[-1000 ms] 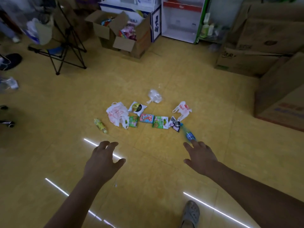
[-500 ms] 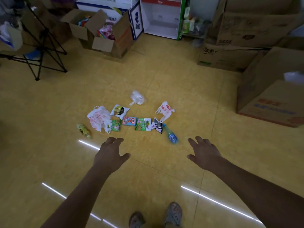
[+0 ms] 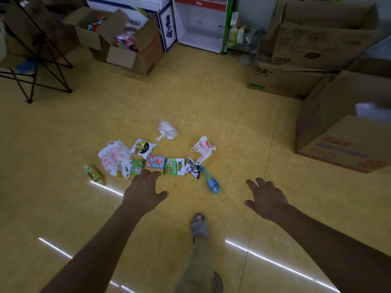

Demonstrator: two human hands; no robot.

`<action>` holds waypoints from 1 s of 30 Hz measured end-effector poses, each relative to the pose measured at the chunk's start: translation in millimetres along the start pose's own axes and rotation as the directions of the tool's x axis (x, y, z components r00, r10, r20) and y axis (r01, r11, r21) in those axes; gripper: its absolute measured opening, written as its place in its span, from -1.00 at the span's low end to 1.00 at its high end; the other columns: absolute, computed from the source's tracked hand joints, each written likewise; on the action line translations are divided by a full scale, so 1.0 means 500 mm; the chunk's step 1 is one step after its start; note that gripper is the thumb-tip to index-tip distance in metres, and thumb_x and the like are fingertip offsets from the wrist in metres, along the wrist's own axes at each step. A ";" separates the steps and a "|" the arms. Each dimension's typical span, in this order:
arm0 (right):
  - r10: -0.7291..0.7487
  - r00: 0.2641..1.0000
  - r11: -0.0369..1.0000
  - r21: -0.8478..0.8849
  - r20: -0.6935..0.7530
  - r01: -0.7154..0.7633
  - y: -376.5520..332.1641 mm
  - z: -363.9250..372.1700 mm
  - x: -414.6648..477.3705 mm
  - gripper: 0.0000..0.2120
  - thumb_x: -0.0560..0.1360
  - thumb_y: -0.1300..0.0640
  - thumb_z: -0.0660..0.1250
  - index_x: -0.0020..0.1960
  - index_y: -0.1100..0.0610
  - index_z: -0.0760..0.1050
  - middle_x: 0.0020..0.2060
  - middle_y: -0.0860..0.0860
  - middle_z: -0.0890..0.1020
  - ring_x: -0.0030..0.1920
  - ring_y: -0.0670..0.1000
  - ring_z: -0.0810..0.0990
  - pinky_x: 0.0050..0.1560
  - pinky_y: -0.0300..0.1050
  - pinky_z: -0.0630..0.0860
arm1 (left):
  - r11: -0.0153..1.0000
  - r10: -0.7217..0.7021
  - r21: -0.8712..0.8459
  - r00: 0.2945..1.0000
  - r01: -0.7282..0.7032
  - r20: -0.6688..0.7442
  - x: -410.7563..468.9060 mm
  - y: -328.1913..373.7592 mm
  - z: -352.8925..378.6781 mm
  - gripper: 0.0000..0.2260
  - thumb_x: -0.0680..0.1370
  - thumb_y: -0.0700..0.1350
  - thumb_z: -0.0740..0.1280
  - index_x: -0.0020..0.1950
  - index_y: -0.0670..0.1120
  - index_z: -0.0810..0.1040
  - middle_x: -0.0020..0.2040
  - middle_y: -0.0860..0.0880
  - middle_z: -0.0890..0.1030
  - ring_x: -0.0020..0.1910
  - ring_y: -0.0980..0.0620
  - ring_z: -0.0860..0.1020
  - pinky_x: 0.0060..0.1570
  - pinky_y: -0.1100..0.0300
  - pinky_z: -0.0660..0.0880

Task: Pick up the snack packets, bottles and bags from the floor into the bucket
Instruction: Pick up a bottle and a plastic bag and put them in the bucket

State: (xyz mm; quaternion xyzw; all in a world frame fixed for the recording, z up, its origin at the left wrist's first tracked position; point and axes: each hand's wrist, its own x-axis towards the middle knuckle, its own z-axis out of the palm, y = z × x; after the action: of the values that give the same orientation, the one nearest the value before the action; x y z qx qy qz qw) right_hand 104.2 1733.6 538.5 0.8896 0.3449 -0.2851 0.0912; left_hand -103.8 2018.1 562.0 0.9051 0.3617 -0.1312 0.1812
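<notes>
On floor (image 3: 190, 98): packet row (image 3: 165, 164) between left bag (image 3: 113, 156) and right bag (image 3: 203, 148). Left bottle (image 3: 93, 174) left of left bag; right bottle (image 3: 211, 182) before right bag. Third bag (image 3: 167, 131) behind.

Dim, warm indoor light, murkiest at top left. 3 thin white glare streaks across the glossy floor (image 3: 211, 102). Faint, soft shadows only. Snack packets (image 3: 155, 161) reasonably sharp; white blur over the cardboard box (image 3: 338, 144) at right. Wide-angle bowing toward edges.

I can read "2025" on the big brown box (image 3: 317, 45) at the back right, and the number is upside down. The lower box (image 3: 281, 83) shows the Chinese word "洁柔". The words on the snack packets (image 3: 155, 161) are too small for me.
</notes>
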 end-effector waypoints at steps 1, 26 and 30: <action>0.003 1.000 1.000 -0.004 0.003 -0.003 0.001 -0.003 0.015 -0.32 0.55 -0.22 0.21 0.54 -0.01 0.05 0.44 0.09 0.26 0.36 0.17 0.33 0.24 0.04 0.43 | 1.000 -0.005 -0.010 1.000 0.005 -0.002 0.017 -0.001 0.002 -0.35 0.41 0.18 0.45 0.45 0.03 0.36 0.40 -0.06 0.37 0.32 -0.12 0.40 0.18 -0.06 0.48; -0.003 0.984 0.992 -0.124 0.180 0.026 -0.025 -0.100 0.517 -0.30 0.53 -0.24 0.23 0.54 0.00 0.05 0.42 0.12 0.27 0.33 0.22 0.36 0.14 0.11 0.48 | 0.993 -0.081 -0.067 0.983 0.093 0.166 0.475 -0.049 0.085 -0.35 0.39 0.20 0.46 0.41 0.02 0.37 0.32 -0.13 0.43 0.25 -0.21 0.44 0.10 -0.14 0.52; -0.036 0.979 0.986 -0.151 0.202 0.068 -0.023 -0.087 0.604 -0.29 0.53 -0.23 0.24 0.54 0.01 0.04 0.43 0.14 0.25 0.34 0.24 0.35 0.19 0.12 0.46 | 0.981 -0.140 -0.108 0.974 0.161 0.180 0.508 -0.049 0.126 -0.34 0.40 0.20 0.45 0.43 0.02 0.36 0.34 -0.13 0.41 0.29 -0.19 0.42 0.12 -0.15 0.51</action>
State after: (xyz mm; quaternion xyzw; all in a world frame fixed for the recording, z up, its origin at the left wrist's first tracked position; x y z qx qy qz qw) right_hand 296.9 1927.1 402.4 0.8375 0.3788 -0.3465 0.1875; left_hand 50.9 2162.2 406.1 0.8474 0.4199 -0.1999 0.2562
